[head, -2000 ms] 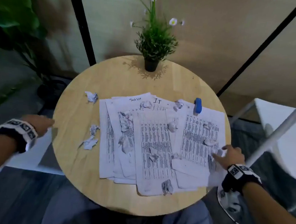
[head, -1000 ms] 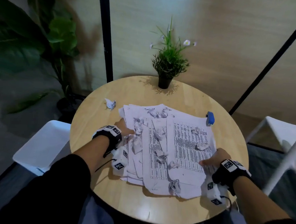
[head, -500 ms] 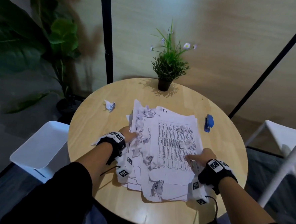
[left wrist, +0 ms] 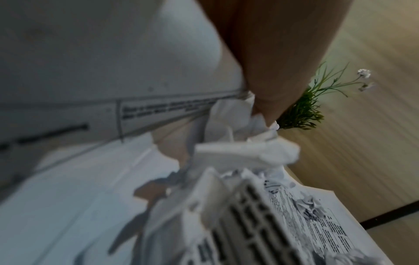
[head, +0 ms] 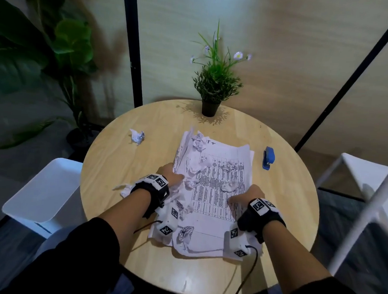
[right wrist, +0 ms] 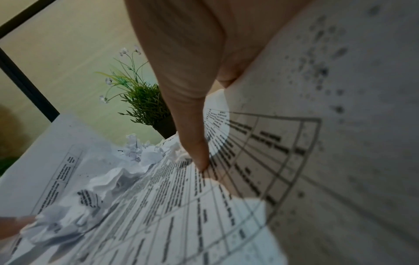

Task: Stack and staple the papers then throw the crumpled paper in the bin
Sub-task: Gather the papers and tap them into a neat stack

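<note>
A pile of printed papers (head: pixel 214 200) lies in the middle of the round wooden table (head: pixel 119 165), with several crumpled paper balls (head: pixel 228 166) on top of it. My left hand (head: pixel 172 176) holds the pile's raised left edge, its thumb (left wrist: pixel 272 80) among crumpled paper (left wrist: pixel 249 152). My right hand (head: pixel 248 193) holds the right edge, thumb (right wrist: pixel 195 139) pressed on the top sheet (right wrist: pixel 204 215), which curls up beside the palm. A blue stapler (head: pixel 268 160) lies just right of the pile. One crumpled ball (head: pixel 137 136) sits at the table's left, another (head: pixel 124 189) by my left wrist.
A white bin (head: pixel 42 194) stands on the floor left of the table. A small potted plant (head: pixel 212 86) is at the table's far edge. A white frame stool (head: pixel 364 173) is on the right. A big leafy plant (head: pixel 65 48) stands at the back left.
Both hands have pushed the spread sheets inward into one narrower pile. The stapler, which was on the papers, now lies clear on the table.
</note>
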`<state>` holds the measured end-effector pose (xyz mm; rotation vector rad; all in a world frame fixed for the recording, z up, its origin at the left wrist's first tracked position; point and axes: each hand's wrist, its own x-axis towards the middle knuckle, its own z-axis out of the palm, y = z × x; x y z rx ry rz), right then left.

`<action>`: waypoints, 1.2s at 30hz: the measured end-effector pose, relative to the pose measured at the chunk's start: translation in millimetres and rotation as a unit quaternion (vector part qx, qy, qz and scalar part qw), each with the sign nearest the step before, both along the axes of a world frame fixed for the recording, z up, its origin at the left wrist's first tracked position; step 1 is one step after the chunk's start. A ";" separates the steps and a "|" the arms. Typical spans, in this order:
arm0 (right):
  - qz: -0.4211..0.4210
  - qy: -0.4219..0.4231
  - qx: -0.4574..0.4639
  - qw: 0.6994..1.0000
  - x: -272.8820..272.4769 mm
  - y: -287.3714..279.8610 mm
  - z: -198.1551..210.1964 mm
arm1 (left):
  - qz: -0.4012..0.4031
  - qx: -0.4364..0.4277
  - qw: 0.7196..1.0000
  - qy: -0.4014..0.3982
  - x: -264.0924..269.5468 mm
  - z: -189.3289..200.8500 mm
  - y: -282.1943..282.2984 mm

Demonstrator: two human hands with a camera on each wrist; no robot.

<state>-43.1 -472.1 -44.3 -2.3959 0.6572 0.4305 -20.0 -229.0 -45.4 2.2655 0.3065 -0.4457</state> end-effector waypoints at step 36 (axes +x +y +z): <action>-0.089 -0.161 0.340 0.922 39.5 1.8 24.3 | 0.059 -0.187 0.958 -0.207 21.3 43.6 28.9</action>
